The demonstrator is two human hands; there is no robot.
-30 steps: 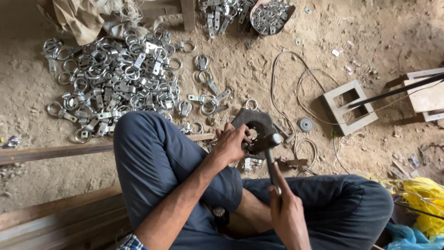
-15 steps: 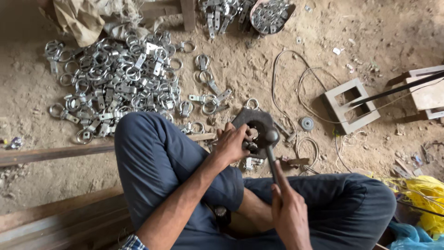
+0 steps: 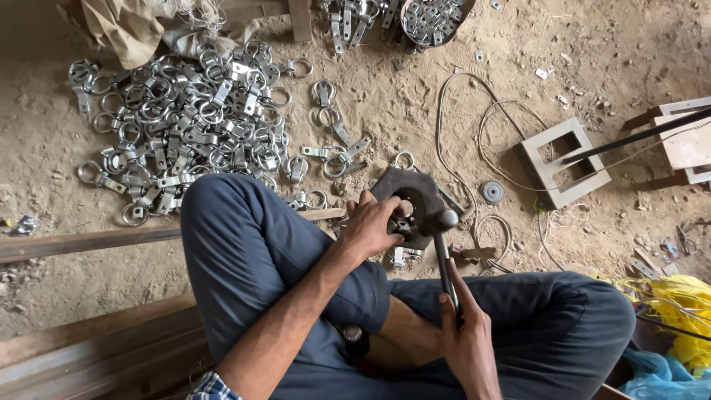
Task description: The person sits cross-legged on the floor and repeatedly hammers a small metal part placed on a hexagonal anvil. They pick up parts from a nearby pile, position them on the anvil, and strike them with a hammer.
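Two risks: left hand (image 3: 372,224) fingers pinning a small metal clamp on the dark round iron block (image 3: 412,201) sit just beside the grey steel hammer (image 3: 444,252) gripped by right hand (image 3: 466,337); a glancing blow could strike them.

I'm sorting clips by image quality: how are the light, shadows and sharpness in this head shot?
Head view: soft, even daylight, no glare; the pile of metal rings shines only mildly. Shadows are faint, darkest in the top left corner. The left hand on the dark metal block and the right hand on the hammer look sharp, with no motion blur. Edges bend slightly, as with a wide lens.
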